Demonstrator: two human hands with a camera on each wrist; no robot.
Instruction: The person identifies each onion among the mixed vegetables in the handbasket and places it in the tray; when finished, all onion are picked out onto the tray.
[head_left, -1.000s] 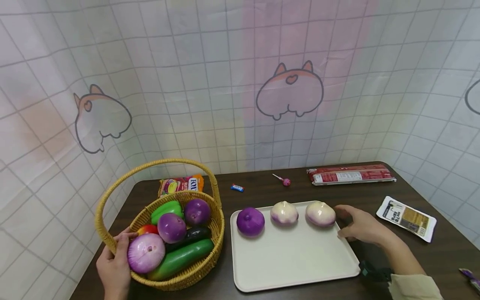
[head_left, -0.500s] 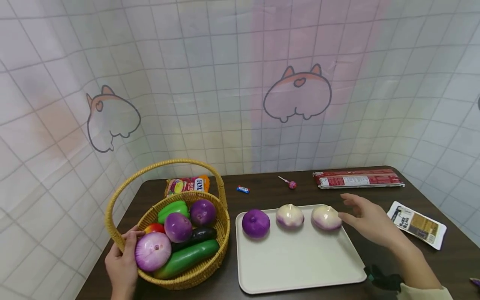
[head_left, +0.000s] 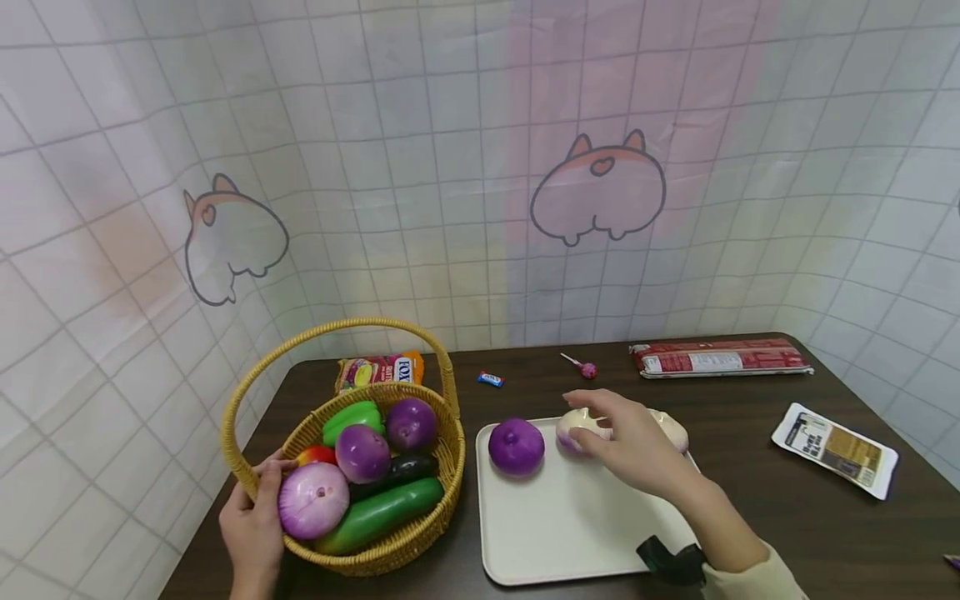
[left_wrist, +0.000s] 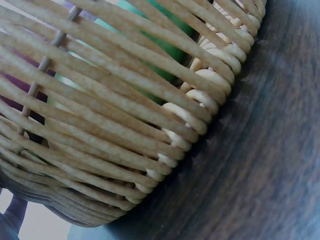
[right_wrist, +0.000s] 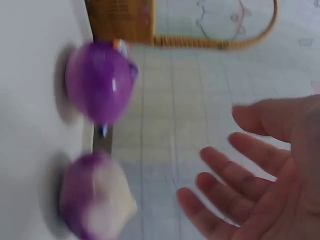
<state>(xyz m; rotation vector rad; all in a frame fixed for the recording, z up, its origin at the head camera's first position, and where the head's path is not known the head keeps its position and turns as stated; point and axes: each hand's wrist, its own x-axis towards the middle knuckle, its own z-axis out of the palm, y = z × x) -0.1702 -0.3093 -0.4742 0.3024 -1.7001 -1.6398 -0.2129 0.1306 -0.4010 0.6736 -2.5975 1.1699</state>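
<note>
My left hand grips the left rim of a wicker basket where its handle rises. Inside lie a pink-purple onion, two round purple vegetables, a green bell pepper, a dark eggplant and a long green cucumber-like vegetable. On the white tray stand a deep-purple bulb and two white-and-purple turnip-like bulbs. My right hand, fingers spread and holding nothing, hovers over the middle turnip-like bulb. It partly hides the right-hand bulb.
Along the back of the dark table lie a candy bag, a small blue wrapped candy, a lollipop and a long red packet. A white-and-brown food pouch lies at the right. Grid-patterned cloth hangs behind.
My right hand has risen from beside the right-hand bulb and swung left over the middle one. The left hand keeps its grip on the basket. The head view has shifted slightly.
</note>
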